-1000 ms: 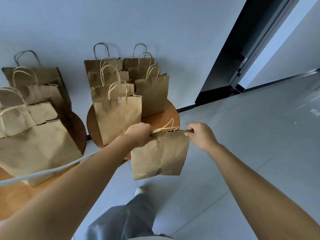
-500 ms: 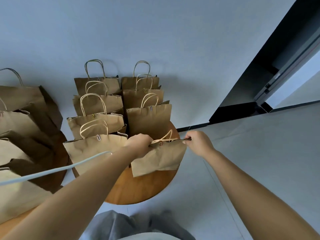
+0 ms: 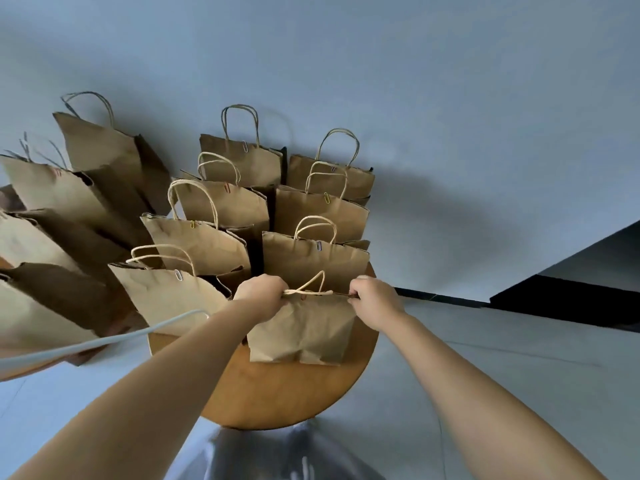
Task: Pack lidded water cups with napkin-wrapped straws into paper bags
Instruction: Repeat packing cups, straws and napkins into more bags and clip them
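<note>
Grey cloth (image 3: 277, 455), blurred and hard to make out, fills the bottom edge beneath two bare forearms. Above it a round wooden desk (image 3: 287, 393) shows a bare, warm brown front rim. A paper bag (image 3: 304, 330) stands on that front part of the desk, its top edge folded shut. The left hand (image 3: 261, 294) is curled round the bag's top left corner, and the right hand (image 3: 372, 299) pinches the top right corner, so the mouth is stretched flat between them; a twine handle (image 3: 311, 287) pokes up between the two hands.

A pale cable (image 3: 104, 341) crosses the left forearm from the left edge.

Behind the held bag, more paper bags (image 3: 315, 261) stand upright in close rows on the same desk, handles raised, several with a small paper clip (image 3: 318, 245) at the top edge. Further left, a second group of bags (image 3: 62, 202) leans together on another wooden surface, only partly in view.

Beyond the desk a plain pale blue-grey wall (image 3: 381, 81) rises. A dark skirting strip (image 3: 440, 299) runs along its foot, meeting a glossy grey floor (image 3: 536, 375) at right. A dark block (image 3: 571, 303), perhaps a door frame, sits at the far right.
</note>
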`<state>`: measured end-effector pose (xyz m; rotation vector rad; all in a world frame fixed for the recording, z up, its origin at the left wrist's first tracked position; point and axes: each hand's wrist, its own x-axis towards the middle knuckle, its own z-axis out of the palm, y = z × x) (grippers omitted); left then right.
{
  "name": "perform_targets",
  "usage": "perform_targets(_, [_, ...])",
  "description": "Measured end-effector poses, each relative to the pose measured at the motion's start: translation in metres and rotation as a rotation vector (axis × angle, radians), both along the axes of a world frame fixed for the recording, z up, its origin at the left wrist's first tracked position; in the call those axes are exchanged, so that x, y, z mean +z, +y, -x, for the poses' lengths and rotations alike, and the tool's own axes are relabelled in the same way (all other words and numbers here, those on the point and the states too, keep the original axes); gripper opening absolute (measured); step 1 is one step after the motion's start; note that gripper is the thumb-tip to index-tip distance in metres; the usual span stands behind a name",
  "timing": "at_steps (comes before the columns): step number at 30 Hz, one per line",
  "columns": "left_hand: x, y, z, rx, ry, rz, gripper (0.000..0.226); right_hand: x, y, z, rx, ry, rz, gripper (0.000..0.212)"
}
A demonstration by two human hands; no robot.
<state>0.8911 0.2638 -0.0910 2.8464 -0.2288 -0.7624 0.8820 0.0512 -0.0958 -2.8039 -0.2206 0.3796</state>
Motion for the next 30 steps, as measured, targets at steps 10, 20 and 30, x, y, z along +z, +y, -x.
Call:
perform_targets(10, [-0.003,-0.005,0.011,0.087,-0.044,-0.017,0.018,-0.013,-0.01,0.0,0.1,-0.057,-0.053,0.013])
perform_targets(20, [0.018,0.021,0.052,0.103,-0.235,0.21,0.053,0.005,0.019,0.052,0.016,-0.468,-0.21,0.015])
perform_targets(30, [0.037,0.138,0.174,0.136,-0.292,0.26,0.044,0.026,0.166,0.154,0.17,-0.465,-0.21,0.017])
